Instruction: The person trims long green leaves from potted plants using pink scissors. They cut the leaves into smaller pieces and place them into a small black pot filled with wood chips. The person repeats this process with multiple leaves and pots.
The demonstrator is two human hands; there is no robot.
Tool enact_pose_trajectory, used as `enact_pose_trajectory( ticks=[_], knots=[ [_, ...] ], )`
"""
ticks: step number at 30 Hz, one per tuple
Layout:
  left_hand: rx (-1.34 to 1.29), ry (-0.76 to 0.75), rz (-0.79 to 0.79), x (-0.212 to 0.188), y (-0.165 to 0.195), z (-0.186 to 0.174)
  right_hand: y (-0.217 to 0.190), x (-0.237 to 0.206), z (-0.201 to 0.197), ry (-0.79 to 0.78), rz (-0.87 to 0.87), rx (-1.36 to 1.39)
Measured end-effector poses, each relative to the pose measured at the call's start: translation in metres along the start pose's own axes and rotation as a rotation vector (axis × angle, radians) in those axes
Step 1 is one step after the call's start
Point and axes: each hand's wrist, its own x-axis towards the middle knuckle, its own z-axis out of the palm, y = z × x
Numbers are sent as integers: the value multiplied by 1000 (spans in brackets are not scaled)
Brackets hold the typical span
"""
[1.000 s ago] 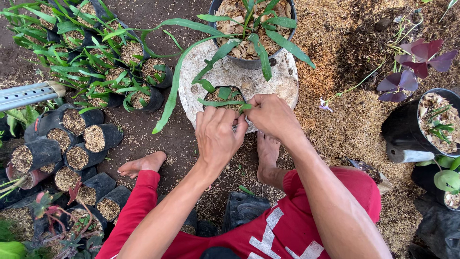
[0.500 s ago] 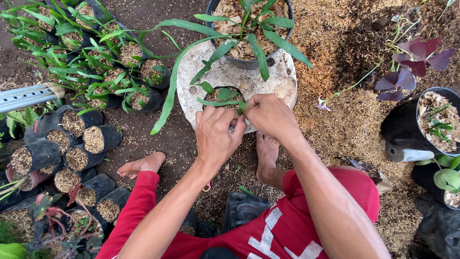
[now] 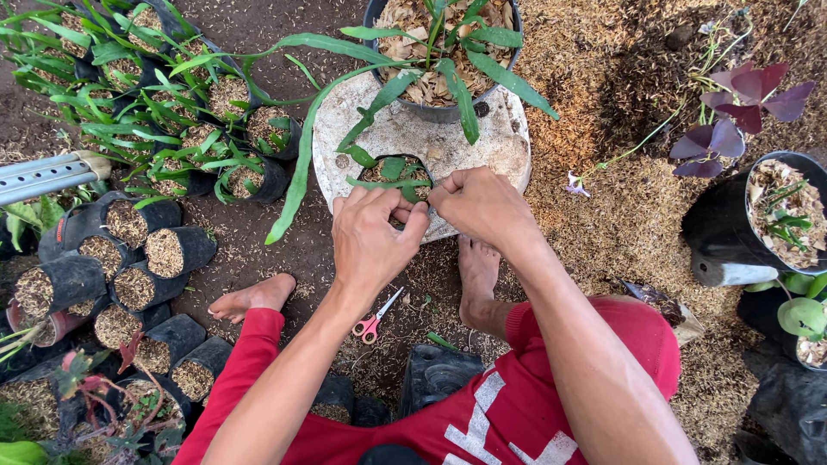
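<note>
Hands are meeting over a small black nursery bag (image 3: 394,176) with a green seedling in it, which is sitting on a pale round slab (image 3: 405,138) just ahead of the person. The left hand (image 3: 372,237) is curling over the near rim of the bag, fingers bent and bunched, thumb pressing toward the right hand. The right hand (image 3: 482,205) is closing in from the other side, its fingertips pinching narrowly at the bag's edge and touching the left thumb; whether anything small is being gripped between them cannot be told. Just beyond the hands, on the far part of the same slab, a large dark pot (image 3: 441,52) filled with dry leaf litter is spreading long green leaves, one drooping down past the left hand. Below the left wrist, a pair of small pink-handled scissors (image 3: 376,317) is lying on the dark soil, between two bare feet (image 3: 475,274). The person is wearing red sleeves and red shorts (image 3: 620,344). Far out to the left of the left hand, rows of filled black bags (image 3: 129,258) are standing packed together, the farther ones sprouting green shoots, with a grey metal bar (image 3: 47,175) lying across them. To the right of the right arm, a purple-leaved plant (image 3: 741,108) is growing out of husk-strewn ground, near another black pot (image 3: 771,220) holding a small green plant
</note>
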Motion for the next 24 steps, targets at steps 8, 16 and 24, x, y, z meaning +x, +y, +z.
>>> enact_pose_trajectory(
  ticks=[8, 16, 24],
  knots=[
    [0, 10, 54, -1, 0, -3, 5, 2, 4, 5, -103, -24],
    [75, -24, 127, -1, 0, -2, 10, 7, 10, 19, -166, -19],
    [54, -84, 92, 2, -2, 3, 12, 8, 9, -14, -156, 15]
  ],
)
